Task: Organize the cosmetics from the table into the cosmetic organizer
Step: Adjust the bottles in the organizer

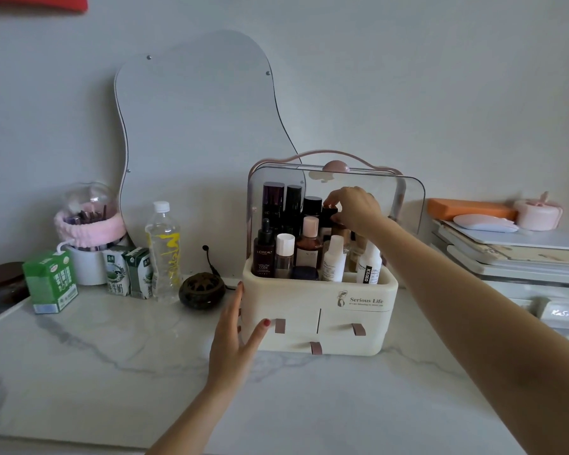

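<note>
head | left hand [235, 326] flat against organizer [319, 320] | right hand [353, 208] pinching black bottle [329, 215]

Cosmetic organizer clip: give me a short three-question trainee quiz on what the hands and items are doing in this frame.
1. True or false: the left hand lies with straight fingers against the cosmetic organizer.
2. What does the right hand grip? A) the water bottle B) a black-capped bottle in the organizer's top compartment C) a drawer tab
3. Fill in: the dark dropper bottle at the front left of the compartment reads L'Oreal Youth ____.

Key: 1 true; 2 B; 3 Code.
</note>
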